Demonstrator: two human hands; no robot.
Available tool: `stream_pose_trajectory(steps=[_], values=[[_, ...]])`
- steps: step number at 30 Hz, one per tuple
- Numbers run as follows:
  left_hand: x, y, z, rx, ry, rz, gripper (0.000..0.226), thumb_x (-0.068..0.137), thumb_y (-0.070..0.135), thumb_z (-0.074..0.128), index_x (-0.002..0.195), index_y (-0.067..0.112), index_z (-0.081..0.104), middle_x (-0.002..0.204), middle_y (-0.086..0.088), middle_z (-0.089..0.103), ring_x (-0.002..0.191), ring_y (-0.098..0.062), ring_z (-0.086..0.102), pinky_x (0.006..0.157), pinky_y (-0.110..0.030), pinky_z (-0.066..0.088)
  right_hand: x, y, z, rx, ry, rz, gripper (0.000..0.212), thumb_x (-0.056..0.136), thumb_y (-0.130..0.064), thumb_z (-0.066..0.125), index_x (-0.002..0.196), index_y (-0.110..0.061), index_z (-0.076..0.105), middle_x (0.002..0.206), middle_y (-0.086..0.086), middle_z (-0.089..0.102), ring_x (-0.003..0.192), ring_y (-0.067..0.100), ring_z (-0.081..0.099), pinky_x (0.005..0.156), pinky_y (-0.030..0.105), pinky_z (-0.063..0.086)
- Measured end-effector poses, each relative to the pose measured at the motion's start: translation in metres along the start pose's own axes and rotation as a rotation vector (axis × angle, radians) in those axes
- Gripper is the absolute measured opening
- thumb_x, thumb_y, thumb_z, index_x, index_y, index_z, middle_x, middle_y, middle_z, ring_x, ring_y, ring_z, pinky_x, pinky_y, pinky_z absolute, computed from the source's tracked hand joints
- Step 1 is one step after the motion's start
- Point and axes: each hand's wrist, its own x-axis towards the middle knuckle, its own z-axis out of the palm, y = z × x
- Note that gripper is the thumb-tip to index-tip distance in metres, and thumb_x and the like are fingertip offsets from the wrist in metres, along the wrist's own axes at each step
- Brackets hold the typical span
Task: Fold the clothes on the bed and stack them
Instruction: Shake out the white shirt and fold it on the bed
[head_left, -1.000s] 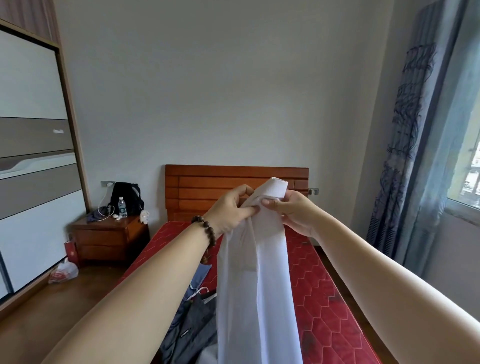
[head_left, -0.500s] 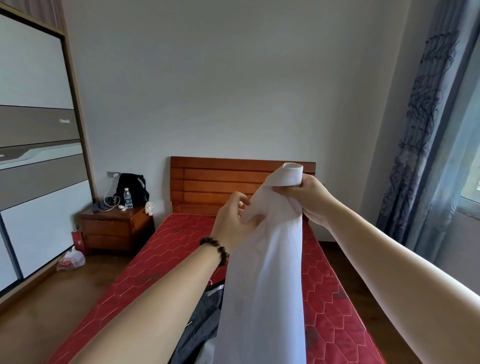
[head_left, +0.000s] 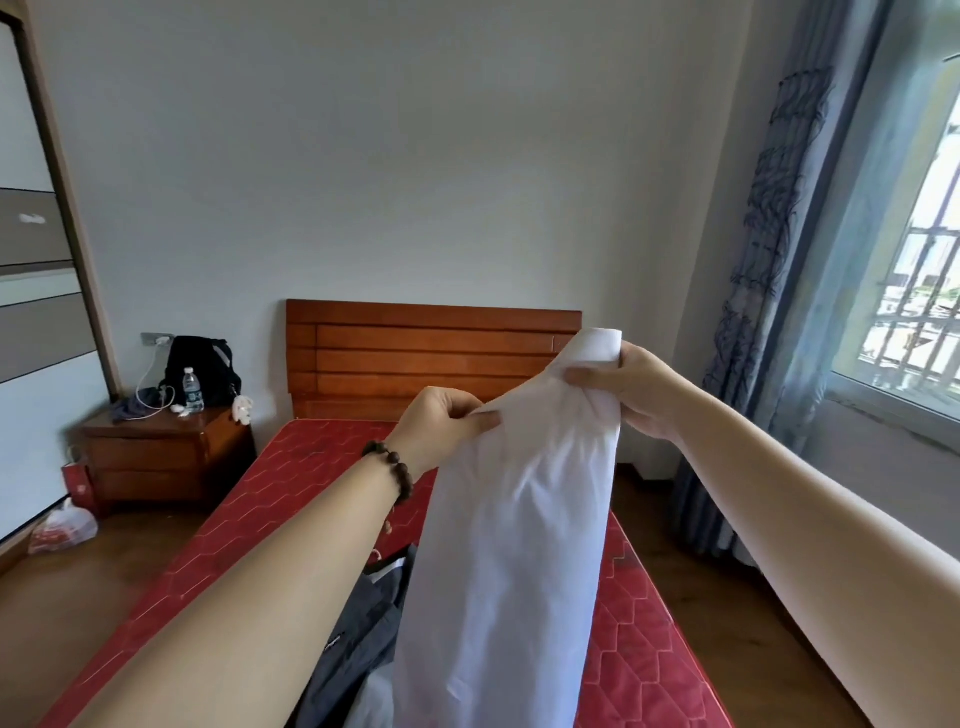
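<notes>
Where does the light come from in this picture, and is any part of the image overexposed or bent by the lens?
Head view: daylight enters from the window on the right, whose upper panes are blown out white; the white garment keeps its folds visible; the wide-angle lens bows the wardrobe edge and curtain inward.

Bed (head_left: 291, 499) stands lengthwise in mid-room, its headboard (head_left: 431, 358) against the far wall. Garment (head_left: 519, 545) hangs above the bed's middle, its top held between left hand (head_left: 441, 431) and right hand (head_left: 639, 389), the right one higher and nearer the headboard. Jacket (head_left: 353, 644) lies on the bed near the foot edge, left of and behind the hanging garment. Nightstand (head_left: 166, 457) stands beside the bed's head-left corner; on it, a bottle (head_left: 192, 389) before a backpack (head_left: 200, 364). Curtain (head_left: 769, 312) and window (head_left: 914, 291) lie to the right.
</notes>
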Motion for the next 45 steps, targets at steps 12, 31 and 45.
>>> stream_pose_trajectory(steps=[12,31,45], values=[[-0.004,0.008,0.0,0.01,-0.074,0.008,0.038,0.073,0.053,0.071,0.081,0.016,0.077,0.082,-0.006,0.075,0.074,-0.02,0.068,0.07,-0.033,0.052,-0.019,-0.013,-0.039,-0.166,-0.232,0.108,0.085,0.05,-0.026,0.094,0.127,-0.026,0.058,0.119,0.014,0.062,0.103,0.031,0.067,0.084,0.045,0.056],[-0.014,0.001,-0.006,0.085,-0.017,0.026,0.013,0.083,0.028,0.073,0.085,0.016,0.078,0.081,0.002,0.075,0.08,-0.015,0.07,0.073,-0.027,0.055,-0.007,-0.01,-0.001,-1.203,-0.177,-0.196,0.041,0.081,-0.019,0.071,0.121,-0.027,0.063,0.107,-0.009,0.064,0.098,0.011,0.056,0.083,0.021,0.042],[-0.018,-0.035,0.001,0.187,-0.024,0.071,0.008,0.079,0.026,0.077,0.079,0.018,0.075,0.07,0.001,0.072,0.06,-0.013,0.064,0.059,-0.024,0.051,0.005,-0.029,0.016,-1.293,-0.094,-0.253,0.015,0.078,-0.024,0.075,0.092,-0.021,0.074,0.087,-0.007,0.065,0.085,0.012,0.056,0.074,0.025,0.045]])
